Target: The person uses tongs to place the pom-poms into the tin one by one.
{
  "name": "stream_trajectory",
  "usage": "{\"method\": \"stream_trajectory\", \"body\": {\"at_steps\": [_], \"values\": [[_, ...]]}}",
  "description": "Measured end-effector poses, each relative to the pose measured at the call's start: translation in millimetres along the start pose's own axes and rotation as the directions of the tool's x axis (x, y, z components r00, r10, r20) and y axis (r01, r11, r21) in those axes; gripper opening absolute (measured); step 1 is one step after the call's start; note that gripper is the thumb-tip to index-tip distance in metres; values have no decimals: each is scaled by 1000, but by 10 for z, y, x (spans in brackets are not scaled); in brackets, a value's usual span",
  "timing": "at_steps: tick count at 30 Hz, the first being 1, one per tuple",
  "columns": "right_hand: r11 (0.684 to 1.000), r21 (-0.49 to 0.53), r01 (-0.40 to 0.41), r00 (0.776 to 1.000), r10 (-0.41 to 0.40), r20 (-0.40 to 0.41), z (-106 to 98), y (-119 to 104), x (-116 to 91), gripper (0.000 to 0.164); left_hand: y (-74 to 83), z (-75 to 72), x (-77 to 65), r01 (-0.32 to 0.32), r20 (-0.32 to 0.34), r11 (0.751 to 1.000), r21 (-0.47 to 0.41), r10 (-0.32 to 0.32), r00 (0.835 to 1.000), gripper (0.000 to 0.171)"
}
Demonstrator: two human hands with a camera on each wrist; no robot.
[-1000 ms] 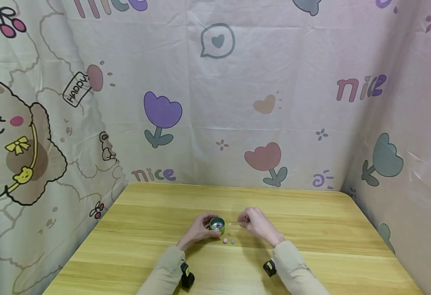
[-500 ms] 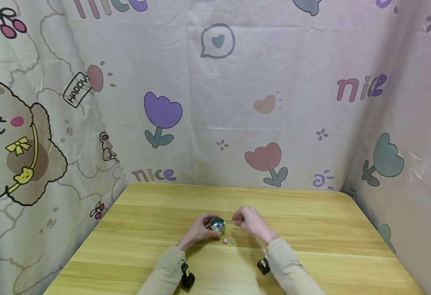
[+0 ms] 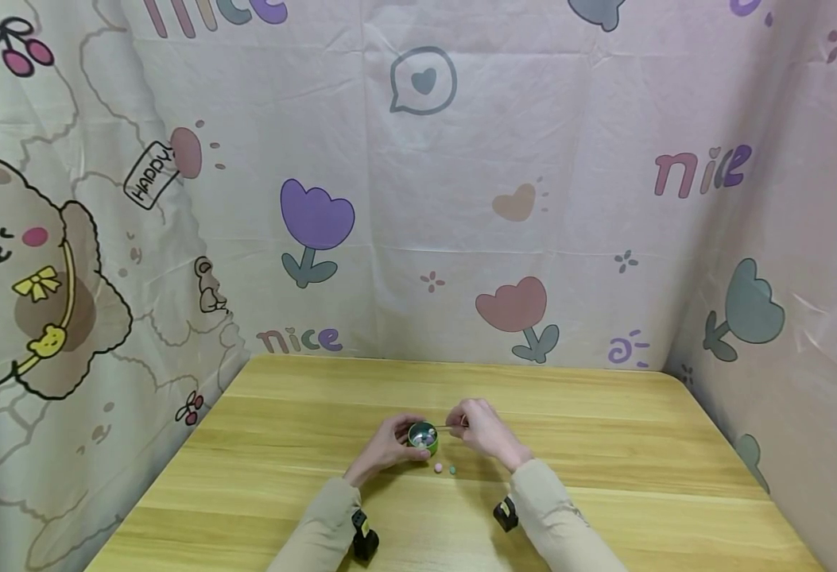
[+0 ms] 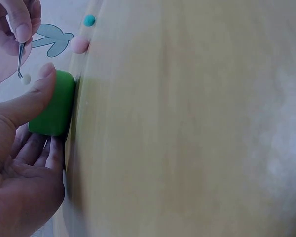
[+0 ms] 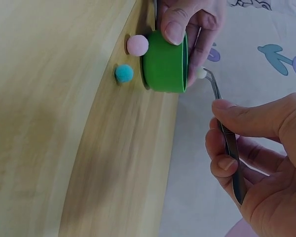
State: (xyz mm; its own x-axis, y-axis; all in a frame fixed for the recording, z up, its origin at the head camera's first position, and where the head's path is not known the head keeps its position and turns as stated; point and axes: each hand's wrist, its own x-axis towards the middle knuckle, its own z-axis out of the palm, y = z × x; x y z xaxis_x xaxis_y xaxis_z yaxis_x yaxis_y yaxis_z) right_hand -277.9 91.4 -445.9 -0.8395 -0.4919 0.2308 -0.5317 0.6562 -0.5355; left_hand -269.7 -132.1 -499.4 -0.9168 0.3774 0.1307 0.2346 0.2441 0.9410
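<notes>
My left hand (image 3: 392, 446) grips a small round green tin (image 5: 165, 63) standing on the table, thumb on its near side and fingers round the far side. My right hand (image 3: 481, 429) pinches a pair of bent-tip metal tweezers (image 5: 229, 140). Between the tweezer tips sits a small white pompom (image 5: 201, 73), held just above the tin's open mouth. In the head view the tin's inside looks shiny, with small pale bits in it. A pink pompom (image 5: 137, 45) and a smaller teal pompom (image 5: 124, 73) lie on the table just in front of the tin.
The wooden table (image 3: 282, 508) stretches out around both hands. A printed cloth (image 3: 418, 199) hangs behind it and at both sides. A black wrist camera (image 3: 364, 540) is strapped at the left sleeve, another black camera (image 3: 506, 514) at the right.
My right hand has moved left, bringing the tweezers and white pompom from beside the tin to over its opening. The left hand and the tin have stayed in place.
</notes>
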Motion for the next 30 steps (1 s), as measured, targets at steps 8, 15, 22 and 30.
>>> {"method": "stream_trajectory", "body": {"at_steps": [8,15,22,30], "values": [[1000,7,-16,1000,16,2,10,-12,7,10,-14,0,2,-4,0,1000,-15,4,1000,63],[1000,-4,-15,1000,15,1,5,-15,9,10,-7,1,1,-2,-5,1000,-17,2,1000,63],[1000,-7,-6,1000,6,-3,9,-6,-7,9,-7,-5,-3,-9,4,1000,-28,9,1000,63],[1000,-9,15,1000,-15,1,4,35,-76,10,-13,0,-1,-10,-2,1000,-17,10,1000,63]]}}
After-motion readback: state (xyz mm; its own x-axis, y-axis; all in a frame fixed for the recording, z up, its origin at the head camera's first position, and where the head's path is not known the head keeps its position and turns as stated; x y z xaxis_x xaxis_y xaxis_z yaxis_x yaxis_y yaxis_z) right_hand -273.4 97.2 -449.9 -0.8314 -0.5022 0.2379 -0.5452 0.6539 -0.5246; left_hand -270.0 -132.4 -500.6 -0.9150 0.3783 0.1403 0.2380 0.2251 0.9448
